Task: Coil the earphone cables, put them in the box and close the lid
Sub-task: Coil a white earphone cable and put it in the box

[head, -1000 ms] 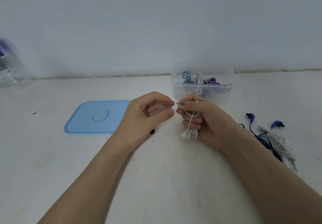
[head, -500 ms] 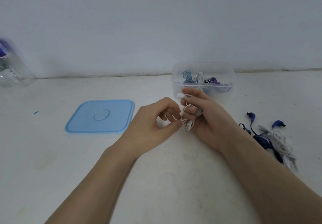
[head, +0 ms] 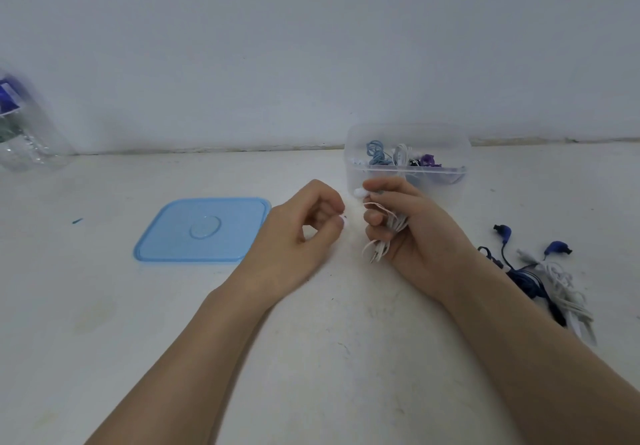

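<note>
on the white table (head: 104, 306), just in front of the clear box (head: 356, 171), both hands meet over the work. right hand (head: 412, 233) is curled round a bundle of white earphone cable (head: 391, 226), with its fingers wrapped about the folded strands and the loop ends poking out below the fist. one white earbud (head: 358, 192) sticks out at the top of that hand, by the thumb and forefinger. left hand (head: 298, 237) sits just beside it, fingers bent inward, thumb and forefinger pinching something small and white at their tips; it looks like the other end of the same cable, though the piece is too small to be sure. a thin strand runs across the top of the right fist toward the gap between the two hands.

the box stands open near the back wall, touching nothing else, and already holds several coiled sets: a pale blue one, a white one and something purple, all blurred through the plastic. its blue lid (head: 204, 230) lies flat on the table to the left of the left hand, apart from the box.

to the right, beside the right forearm, lies a loose tangle of dark blue and white earphones (head: 540, 282). at the far left edge stands a clear plastic bottle (head: 24, 133), only partly in view.
</note>
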{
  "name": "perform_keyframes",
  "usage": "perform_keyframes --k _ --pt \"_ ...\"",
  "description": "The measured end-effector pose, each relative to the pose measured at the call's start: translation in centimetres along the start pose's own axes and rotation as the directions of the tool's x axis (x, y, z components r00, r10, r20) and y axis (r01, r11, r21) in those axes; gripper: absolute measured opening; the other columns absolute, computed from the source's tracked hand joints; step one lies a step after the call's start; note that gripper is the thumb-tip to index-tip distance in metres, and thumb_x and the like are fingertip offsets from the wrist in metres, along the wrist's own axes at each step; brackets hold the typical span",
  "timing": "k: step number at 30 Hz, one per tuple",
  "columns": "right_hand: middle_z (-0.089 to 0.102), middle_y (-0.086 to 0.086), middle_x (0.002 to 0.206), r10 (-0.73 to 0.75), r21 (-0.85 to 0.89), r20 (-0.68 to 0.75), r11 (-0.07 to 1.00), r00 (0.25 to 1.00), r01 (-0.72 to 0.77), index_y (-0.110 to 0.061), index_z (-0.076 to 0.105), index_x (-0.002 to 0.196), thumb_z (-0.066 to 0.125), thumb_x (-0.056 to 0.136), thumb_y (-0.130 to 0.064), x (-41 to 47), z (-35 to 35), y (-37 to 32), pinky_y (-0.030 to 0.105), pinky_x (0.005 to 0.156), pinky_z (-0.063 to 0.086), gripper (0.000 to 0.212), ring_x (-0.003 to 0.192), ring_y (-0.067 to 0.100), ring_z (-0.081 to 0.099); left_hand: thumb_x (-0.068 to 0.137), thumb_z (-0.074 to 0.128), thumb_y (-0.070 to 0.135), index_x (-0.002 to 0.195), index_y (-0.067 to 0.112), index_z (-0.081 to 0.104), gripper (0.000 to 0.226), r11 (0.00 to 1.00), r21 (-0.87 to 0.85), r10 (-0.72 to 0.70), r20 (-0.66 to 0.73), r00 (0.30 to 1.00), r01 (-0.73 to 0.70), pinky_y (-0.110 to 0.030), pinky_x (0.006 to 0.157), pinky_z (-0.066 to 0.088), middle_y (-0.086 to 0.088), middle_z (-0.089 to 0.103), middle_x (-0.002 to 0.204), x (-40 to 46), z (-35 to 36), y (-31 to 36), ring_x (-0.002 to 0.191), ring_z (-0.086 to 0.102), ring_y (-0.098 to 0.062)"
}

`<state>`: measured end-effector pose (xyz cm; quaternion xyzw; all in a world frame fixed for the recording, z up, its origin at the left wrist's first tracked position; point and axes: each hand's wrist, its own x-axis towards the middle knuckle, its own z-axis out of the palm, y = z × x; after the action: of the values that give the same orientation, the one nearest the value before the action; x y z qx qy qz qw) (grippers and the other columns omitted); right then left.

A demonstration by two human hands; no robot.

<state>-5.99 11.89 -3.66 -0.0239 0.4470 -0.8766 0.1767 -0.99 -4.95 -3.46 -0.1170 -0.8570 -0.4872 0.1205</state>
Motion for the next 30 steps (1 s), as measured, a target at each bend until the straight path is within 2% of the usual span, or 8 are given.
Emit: perform_keyframes --k 3,8,10,14,21,25,27,30 --pt "0.055 0.008 0.074 -0.027 -0.147 -0.013 0.989 1.000 0.025 -0.003 0.069 0.093 0.057 0.091 0.001 -0.1 0.1 0.2 0.023 0.047 0.032 0.014 0.052 0.013 0.050 0.099 0.059 0.013 0.098 0.020 0.055 0.008 0.998 -0.048 -0.046 -0.062 0.997 0.043 -0.037 0.078 0.051 -0.001 0.066 0.089 0.2 -0.3 -0.1 0.089 0.068 -0.014" --pt "0.053 0.002 0.063 -0.150 -0.413 -0.003 0.900 0.989 0.135 0.001 0.067 0.095 0.069 0.088 -0.006 -0.2 0.5 1.1 0.024 0.040 0.028 0.010 0.042 0.012 0.037 0.101 0.059 0.018 0.093 0.019 0.055 0.009 0.996 -0.074 -0.060 -0.139 0.988 0.050 -0.021 0.068 0.047 -0.001 0.067 0.089 0.5 -0.1 -0.2 0.082 0.069 -0.007" --pt "0.052 0.004 0.064 -0.173 -0.443 0.007 0.882 0.985 0.158 -0.001 0.066 0.091 0.068 0.090 -0.006 -0.1 0.5 1.4 0.022 0.040 0.026 0.005 0.039 0.012 0.034 0.101 0.059 0.019 0.092 0.020 0.057 0.009 0.997 -0.066 -0.052 -0.145 0.988 0.042 -0.018 0.067 0.046 0.000 0.067 0.086 0.6 0.0 -0.3 0.081 0.069 -0.008" --pt "0.059 0.009 0.076 -0.135 -0.462 0.000 0.879 0.991 0.120 -0.005 0.072 0.098 0.065 0.091 -0.005 0.0 0.3 1.3 0.022 0.040 0.025 0.010 0.041 0.014 0.033 0.101 0.059 0.017 0.094 0.019 0.064 0.009 0.998 -0.058 -0.032 -0.139 0.990 0.024 -0.026 0.074 0.051 0.008 0.069 0.089 0.8 0.1 -0.5 0.083 0.069 -0.013" --pt "0.070 0.012 0.077 -0.134 -0.471 0.006 0.874 0.991 0.122 0.001 0.069 0.097 0.064 0.091 -0.004 0.0 0.3 1.3 0.023 0.040 0.025 0.009 0.041 0.015 0.033 0.103 0.053 0.013 0.098 0.020 0.067 0.016 0.999 -0.014 -0.043 -0.187 0.981 0.041 -0.014 0.068 0.046 0.011 0.069 0.087 1.1 0.2 -1.0 0.081 0.068 -0.005" --pt "0.066 0.009 0.077 -0.141 -0.444 -0.015 0.888 0.990 0.120 -0.007 0.072 0.105 0.058 0.092 0.001 -0.1 0.3 1.3 0.021 0.039 0.029 0.021 0.040 0.012 0.034 0.096 0.054 0.022 0.103 0.029 0.069 0.018 0.976 0.201 -0.052 -0.142 0.989 0.080 -0.015 0.076 0.044 0.017 0.069 0.101 1.6 0.4 -2.1 0.094 0.061 0.000" --pt "0.063 0.008 0.078 -0.144 -0.438 -0.033 0.891 0.989 0.115 -0.010 0.073 0.105 0.053 0.093 0.003 0.0 0.3 1.3 0.022 0.039 0.028 0.027 0.042 0.013 0.033 0.087 0.055 0.029 0.107 0.030 0.071 0.025 0.943 0.327 -0.042 -0.068 0.997 0.062 -0.021 0.083 0.044 0.017 0.067 0.106 1.6 0.6 -2.7 0.099 0.058 -0.004" --pt "0.059 0.008 0.079 -0.129 -0.430 -0.069 0.898 0.989 0.087 -0.004 0.072 0.103 0.050 0.094 0.004 0.0 0.3 1.1 0.023 0.040 0.025 0.025 0.043 0.013 0.033 0.090 0.066 0.023 0.101 0.032 0.073 0.016 0.910 0.414 -0.006 -0.041 0.999 0.023 -0.025 0.084 0.043 0.017 0.065 0.101 1.7 0.9 -3.1 0.099 0.055 -0.011"
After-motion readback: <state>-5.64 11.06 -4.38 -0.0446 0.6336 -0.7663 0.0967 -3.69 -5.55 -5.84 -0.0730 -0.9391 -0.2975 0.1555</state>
